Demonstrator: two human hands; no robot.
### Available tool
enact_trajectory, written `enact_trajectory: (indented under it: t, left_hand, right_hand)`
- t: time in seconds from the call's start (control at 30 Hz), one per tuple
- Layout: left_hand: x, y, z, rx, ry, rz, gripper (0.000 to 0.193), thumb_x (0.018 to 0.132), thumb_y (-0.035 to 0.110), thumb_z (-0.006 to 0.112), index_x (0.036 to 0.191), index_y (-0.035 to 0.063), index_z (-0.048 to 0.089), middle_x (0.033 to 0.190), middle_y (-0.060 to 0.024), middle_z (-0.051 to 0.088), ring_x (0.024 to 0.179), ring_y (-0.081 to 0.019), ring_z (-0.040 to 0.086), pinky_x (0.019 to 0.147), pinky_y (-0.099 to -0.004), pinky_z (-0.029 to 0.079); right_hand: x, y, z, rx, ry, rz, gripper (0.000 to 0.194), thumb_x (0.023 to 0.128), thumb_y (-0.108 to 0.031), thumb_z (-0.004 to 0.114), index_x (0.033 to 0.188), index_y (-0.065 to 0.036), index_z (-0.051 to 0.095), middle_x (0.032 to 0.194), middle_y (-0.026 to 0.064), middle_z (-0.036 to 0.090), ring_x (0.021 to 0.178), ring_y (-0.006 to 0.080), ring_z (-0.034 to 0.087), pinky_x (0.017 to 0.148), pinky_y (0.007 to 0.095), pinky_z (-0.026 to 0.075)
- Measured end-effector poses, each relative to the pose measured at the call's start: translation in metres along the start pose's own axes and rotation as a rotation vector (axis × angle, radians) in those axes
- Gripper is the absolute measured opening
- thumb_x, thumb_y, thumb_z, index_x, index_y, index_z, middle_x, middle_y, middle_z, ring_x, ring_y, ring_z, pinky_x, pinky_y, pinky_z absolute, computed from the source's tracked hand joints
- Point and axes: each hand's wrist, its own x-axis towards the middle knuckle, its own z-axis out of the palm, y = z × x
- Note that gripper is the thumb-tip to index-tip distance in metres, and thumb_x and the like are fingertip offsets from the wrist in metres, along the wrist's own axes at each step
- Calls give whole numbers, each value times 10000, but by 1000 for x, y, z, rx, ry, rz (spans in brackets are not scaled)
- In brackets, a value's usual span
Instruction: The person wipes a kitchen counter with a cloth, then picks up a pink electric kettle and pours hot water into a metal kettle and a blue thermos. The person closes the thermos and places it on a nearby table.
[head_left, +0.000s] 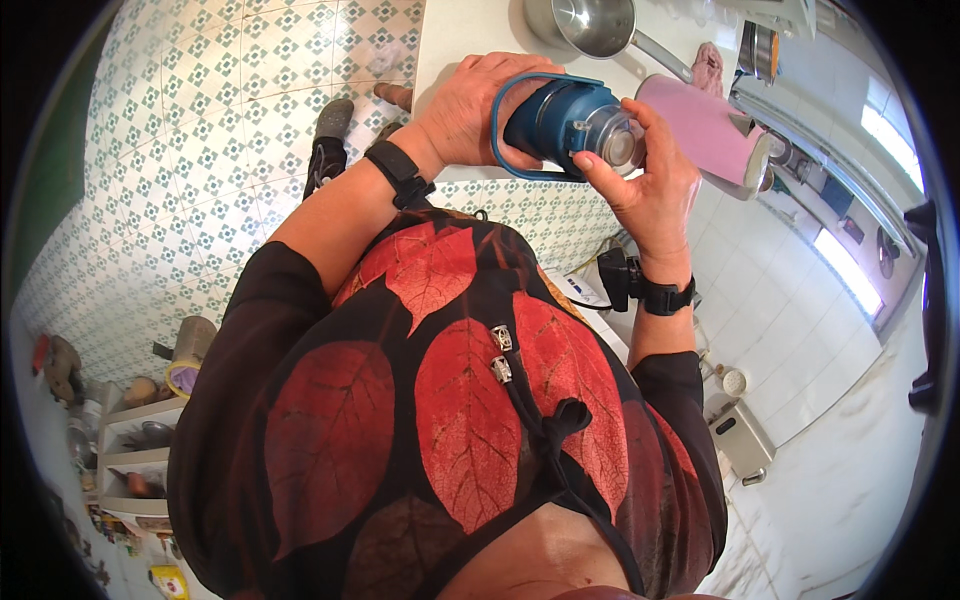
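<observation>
A blue bottle (546, 124) with a loop handle and a clear top lies tilted sideways in front of me, its top pointing to the right. My left hand (480, 101) is wrapped around its body from the left, inside the blue loop. The thumb and fingers of my right hand (656, 169) grip the clear top (619, 139) from both sides. Whether that top is loose or fastened I cannot tell. Each wrist wears a black strap.
A white counter (454, 45) stands beyond my hands. On it are a steel saucepan (592, 26), a pink container (697, 124) and a pinkish cloth (707, 67). A shelf rack (142, 457) stands at lower left. Part of a foot (394, 96) shows beside the counter.
</observation>
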Motion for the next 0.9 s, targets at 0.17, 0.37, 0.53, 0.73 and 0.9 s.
enact_trajectory:
  t: [0.17,0.37,0.53,0.73,0.9]
  left_hand:
    - [0,0,4,9,17,-32,907,604,485,899,1404,197,584,1412,-28,591,1247,-267,574,1008,-426,438]
    - [3,4,-3,-35,-27,-13,936,626,487,901,1429,155,554,1441,-52,567,1290,-299,550,1087,-439,429]
    - [0,23,-32,52,-144,-27,976,649,415,908,1474,90,500,1504,-131,482,1327,-349,509,1126,-449,420]
    - [9,61,-69,1,-266,-89,628,746,241,853,1291,45,610,1237,-160,640,1183,-343,579,1006,-435,477]
    - [34,89,-84,-152,-372,-197,311,828,130,778,1092,0,678,972,-145,697,902,-285,666,818,-380,537]
  right_hand:
    - [-3,0,1,18,21,29,662,703,-436,908,1189,-62,661,1020,129,736,875,291,729,722,364,579]
    - [-10,0,0,48,60,51,746,716,-454,900,1309,-88,633,981,110,704,840,267,696,717,376,565]
    - [-36,-9,-3,133,189,206,722,736,-421,901,1319,-98,621,899,72,662,773,210,646,643,347,529]
    - [-61,-29,2,270,316,37,398,749,-263,890,1039,-69,698,832,68,657,691,236,629,610,342,512]
    - [-57,-60,19,248,396,1,290,790,-244,815,992,-77,691,813,57,653,761,269,664,631,392,534]
